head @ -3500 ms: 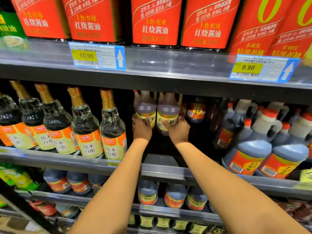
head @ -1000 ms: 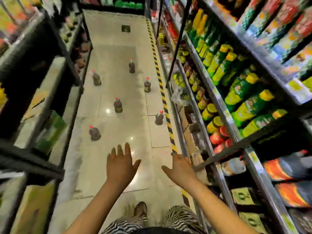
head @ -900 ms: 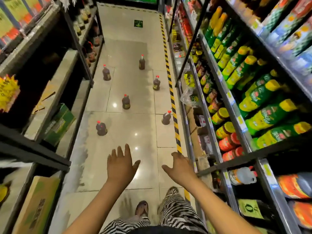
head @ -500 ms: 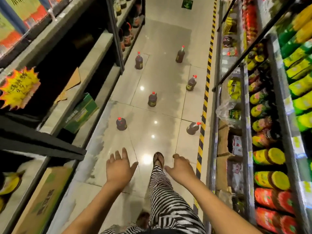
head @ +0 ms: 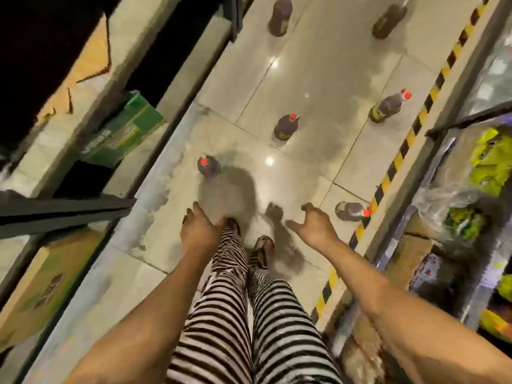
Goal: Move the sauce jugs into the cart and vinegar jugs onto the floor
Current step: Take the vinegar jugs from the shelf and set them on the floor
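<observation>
View: the camera now tips steeply down onto the tiled floor [head: 318, 79]. A few seconds ago it faced a shelf with both hands on two jugs.
Left hand [head: 199, 231]: empty, fingers loosely curled downward, held out over the striped trousers [head: 221, 300].
Right hand [head: 315, 224]: empty too, thumb out to the side, fingers drooping and relaxed.
Task's things: six dark red-capped jugs [head: 286, 127] stand apart on the floor, likely the vinegar ones.
Nearest jug [head: 208, 166]: just ahead of the left hand, seen from above. It was well down the aisle a second ago.
Jug by the hazard tape [head: 350, 211]: just beside the right hand in the picture. Whether it is upright or tipped I cannot tell.
Hazard tape [head: 399, 159]: runs along the right-hand shelving.
Meaning: the person is walking among jugs already set down and carries none. No cart shows, so the sauce half cannot be judged.
</observation>
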Tool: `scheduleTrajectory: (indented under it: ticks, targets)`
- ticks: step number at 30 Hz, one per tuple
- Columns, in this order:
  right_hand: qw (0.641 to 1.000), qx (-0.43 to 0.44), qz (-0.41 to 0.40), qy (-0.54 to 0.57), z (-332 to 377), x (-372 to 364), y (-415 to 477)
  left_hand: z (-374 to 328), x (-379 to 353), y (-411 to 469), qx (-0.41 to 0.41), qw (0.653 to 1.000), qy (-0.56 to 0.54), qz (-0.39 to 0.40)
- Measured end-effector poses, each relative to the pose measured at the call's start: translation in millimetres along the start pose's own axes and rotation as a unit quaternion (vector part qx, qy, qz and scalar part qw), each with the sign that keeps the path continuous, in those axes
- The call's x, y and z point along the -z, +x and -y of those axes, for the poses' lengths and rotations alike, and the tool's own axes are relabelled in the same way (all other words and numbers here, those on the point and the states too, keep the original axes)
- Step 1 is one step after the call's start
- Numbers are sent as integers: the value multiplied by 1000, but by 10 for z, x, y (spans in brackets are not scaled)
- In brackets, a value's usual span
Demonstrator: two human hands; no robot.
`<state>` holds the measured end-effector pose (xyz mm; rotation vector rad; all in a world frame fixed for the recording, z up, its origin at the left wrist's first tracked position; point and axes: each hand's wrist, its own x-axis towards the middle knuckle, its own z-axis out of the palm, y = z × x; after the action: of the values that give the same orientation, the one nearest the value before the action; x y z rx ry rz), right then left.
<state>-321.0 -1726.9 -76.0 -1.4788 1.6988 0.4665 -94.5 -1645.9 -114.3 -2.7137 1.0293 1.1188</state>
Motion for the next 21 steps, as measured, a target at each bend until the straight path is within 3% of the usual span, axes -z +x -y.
scheduleTrajectory:
  ticks: [5, 9, 15, 18, 21]
  targets:
    - [1000, 5, -14, 15, 14, -544, 1689, 148, -988, 1362, 97, 985, -142, 8]
    - [999, 51, -8, 18, -45, -1223, 3154, 365, -1910, 2571, 136, 958, -247, -45]
    - [988, 122, -61, 69, -196, -2046, 4876, 693, -2969, 3973, 60, 909, -372, -176]
    - [979, 153, -92, 101, -141, -2276, 5398, 837, -3148, 4379, 15, 864, -448, -230]
    - [953, 230, -175, 88, -44, -2359, 5683, 753, -3217, 4524, -22, 841, -469, -268]
